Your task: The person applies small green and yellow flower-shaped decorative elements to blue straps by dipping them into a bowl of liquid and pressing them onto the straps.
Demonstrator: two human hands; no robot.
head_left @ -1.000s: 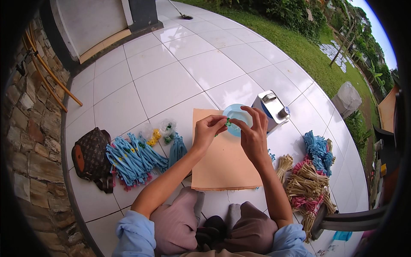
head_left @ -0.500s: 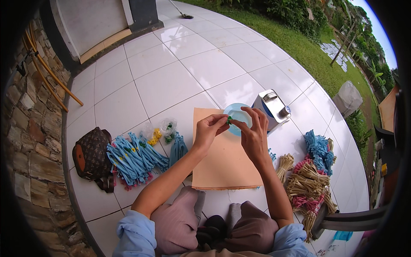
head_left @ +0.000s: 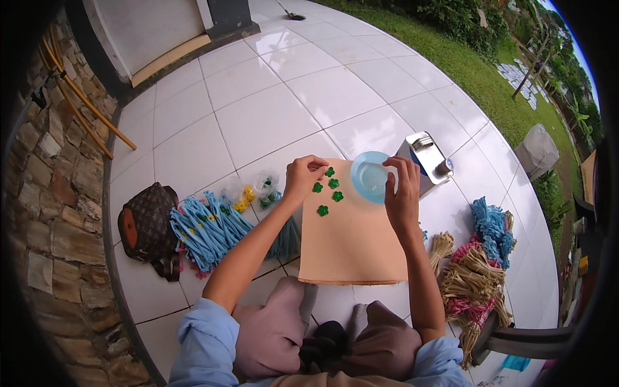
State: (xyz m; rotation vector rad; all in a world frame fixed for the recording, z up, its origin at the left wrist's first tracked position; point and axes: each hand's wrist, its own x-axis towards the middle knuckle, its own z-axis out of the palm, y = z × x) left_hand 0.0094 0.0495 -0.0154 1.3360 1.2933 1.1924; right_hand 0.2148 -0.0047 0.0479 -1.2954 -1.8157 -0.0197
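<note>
Nearest the camera, a seated person's knees in mauve trousers, w/ light blue sleeves at the lower edge. Just beyond lies a flat peach-coloured rectangular card sheet [head_left: 351,248] on the white glossy floor tiles [head_left: 258,122]. Left hand [head_left: 303,175] rests at the sheet's top left corner, fingers curled loosely inward; can't tell if it holds anything. Four small green flower-shaped pieces [head_left: 327,190] lie on the sheet just beside that hand. Right hand [head_left: 401,193] pinches the rim of a round pale blue translucent plastic lid [head_left: 371,177], tilted up over the sheet's top right corner. Left of the sheet: a heap of light blue cords [head_left: 206,229], small clear bags of yellow and green bits [head_left: 255,190], then a brown patterned handbag [head_left: 145,226]. Right of it: bundles of tan, pink & blue raffia tassels [head_left: 477,271]. Behind the lid, a shiny rectangular metal tin [head_left: 425,155]. Further off, a stone wall w/ bamboo sticks [head_left: 77,97] at left, grass [head_left: 477,71] at far right.
</note>
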